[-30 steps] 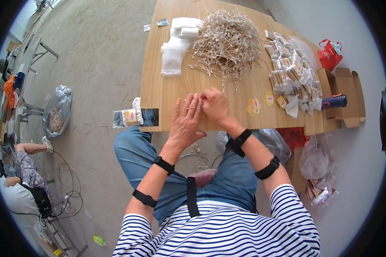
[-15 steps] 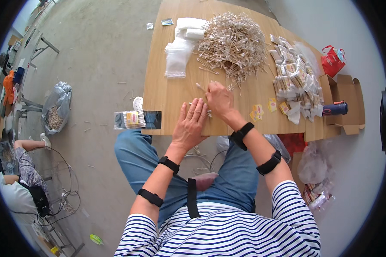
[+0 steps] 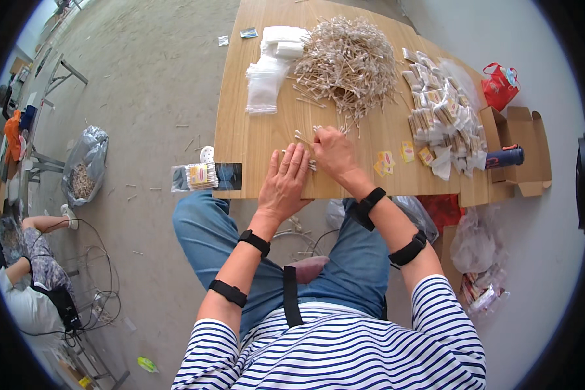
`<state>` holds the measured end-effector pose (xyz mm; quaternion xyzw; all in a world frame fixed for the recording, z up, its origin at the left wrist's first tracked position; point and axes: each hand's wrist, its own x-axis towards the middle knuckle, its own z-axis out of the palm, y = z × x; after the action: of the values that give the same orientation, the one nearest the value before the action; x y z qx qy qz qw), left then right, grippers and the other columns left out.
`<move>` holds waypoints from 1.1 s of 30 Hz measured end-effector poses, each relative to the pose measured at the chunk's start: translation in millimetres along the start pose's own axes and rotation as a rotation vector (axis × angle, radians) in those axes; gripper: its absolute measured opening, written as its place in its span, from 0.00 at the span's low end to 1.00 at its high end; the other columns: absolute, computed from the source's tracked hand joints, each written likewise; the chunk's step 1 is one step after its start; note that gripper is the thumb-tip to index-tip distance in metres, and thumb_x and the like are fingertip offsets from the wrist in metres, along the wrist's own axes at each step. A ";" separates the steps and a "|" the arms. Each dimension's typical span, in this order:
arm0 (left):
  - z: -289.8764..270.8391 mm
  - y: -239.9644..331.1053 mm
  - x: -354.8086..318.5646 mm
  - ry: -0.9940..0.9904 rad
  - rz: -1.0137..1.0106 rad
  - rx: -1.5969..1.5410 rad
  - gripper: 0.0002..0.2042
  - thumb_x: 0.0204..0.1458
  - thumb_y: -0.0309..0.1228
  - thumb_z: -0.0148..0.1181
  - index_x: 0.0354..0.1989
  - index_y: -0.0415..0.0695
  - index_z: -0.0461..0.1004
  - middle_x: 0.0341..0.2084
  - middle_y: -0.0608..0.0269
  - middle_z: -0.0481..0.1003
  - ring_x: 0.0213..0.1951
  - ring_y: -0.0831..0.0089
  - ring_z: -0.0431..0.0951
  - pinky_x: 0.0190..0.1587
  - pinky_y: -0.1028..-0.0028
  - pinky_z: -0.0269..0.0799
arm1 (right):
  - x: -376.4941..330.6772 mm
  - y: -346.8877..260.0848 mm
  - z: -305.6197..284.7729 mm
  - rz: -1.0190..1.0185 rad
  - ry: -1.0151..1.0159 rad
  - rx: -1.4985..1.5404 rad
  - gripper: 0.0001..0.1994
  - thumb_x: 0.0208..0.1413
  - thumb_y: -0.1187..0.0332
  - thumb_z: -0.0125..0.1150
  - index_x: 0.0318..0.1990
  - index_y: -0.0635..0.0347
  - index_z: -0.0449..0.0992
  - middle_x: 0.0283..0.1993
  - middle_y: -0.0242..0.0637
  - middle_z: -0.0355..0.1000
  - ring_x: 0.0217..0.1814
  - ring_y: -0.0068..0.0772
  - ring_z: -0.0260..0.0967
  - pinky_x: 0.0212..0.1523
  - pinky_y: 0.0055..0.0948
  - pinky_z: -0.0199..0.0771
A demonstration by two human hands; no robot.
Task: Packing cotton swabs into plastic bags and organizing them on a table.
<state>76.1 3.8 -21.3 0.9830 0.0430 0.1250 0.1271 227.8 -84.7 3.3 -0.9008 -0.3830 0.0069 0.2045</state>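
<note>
My left hand [image 3: 283,177] lies nearly flat on the wooden table [image 3: 240,133] near its front edge, fingers stretched out together. White tips of cotton swabs [image 3: 312,165] show beside its fingers, so some lie under or against it. My right hand [image 3: 335,153] is closed just to the right, knuckles up, with the tips of several cotton swabs [image 3: 299,136] poking out by its fingers. How many it holds is hidden. Beyond both hands rises a big heap of loose cotton swabs [image 3: 351,62].
Clear plastic bags [image 3: 262,88] are stacked left of the heap. Packed swab bags [image 3: 439,107] pile up at right, near yellow cards [image 3: 384,162], a dark bottle [image 3: 504,157] and a cardboard box [image 3: 530,140]. One swab pack [image 3: 201,175] sits at the left edge. Another person [image 3: 39,292] is at far left.
More swab tips show beside my right hand's fingers. My left hand stays almost in place on the table. The whole view has shifted slightly.
</note>
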 end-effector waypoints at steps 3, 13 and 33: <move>-0.5 1.2 1.5 -0.005 -0.009 0.005 0.54 0.33 0.55 0.71 0.69 0.39 0.56 0.70 0.52 0.53 0.73 0.58 0.49 0.73 0.52 0.44 | -4.1 -2.8 8.0 0.036 0.030 0.019 0.03 0.51 0.69 0.61 0.31 0.57 0.77 0.36 0.42 0.73 0.39 0.49 0.74 0.39 0.44 0.75; -0.4 0.6 -0.2 -0.026 -0.004 0.021 0.54 0.33 0.55 0.72 0.69 0.40 0.56 0.71 0.54 0.52 0.73 0.60 0.47 0.73 0.50 0.42 | -10.9 -5.6 2.7 -0.001 -0.051 -0.002 0.05 0.51 0.69 0.61 0.31 0.59 0.76 0.41 0.45 0.73 0.39 0.54 0.75 0.39 0.47 0.76; -2.6 1.5 -0.1 -0.018 -0.024 -0.011 0.51 0.34 0.53 0.72 0.68 0.41 0.58 0.70 0.55 0.54 0.73 0.62 0.50 0.72 0.50 0.43 | -26.9 -0.4 5.6 -0.011 0.038 0.094 0.02 0.52 0.74 0.57 0.32 0.58 0.76 0.37 0.46 0.72 0.38 0.54 0.74 0.38 0.46 0.75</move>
<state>75.4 2.9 -18.5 0.9828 0.0530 0.1150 0.1343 207.6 -101.1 -5.6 -0.8881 -0.3833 0.0066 0.2538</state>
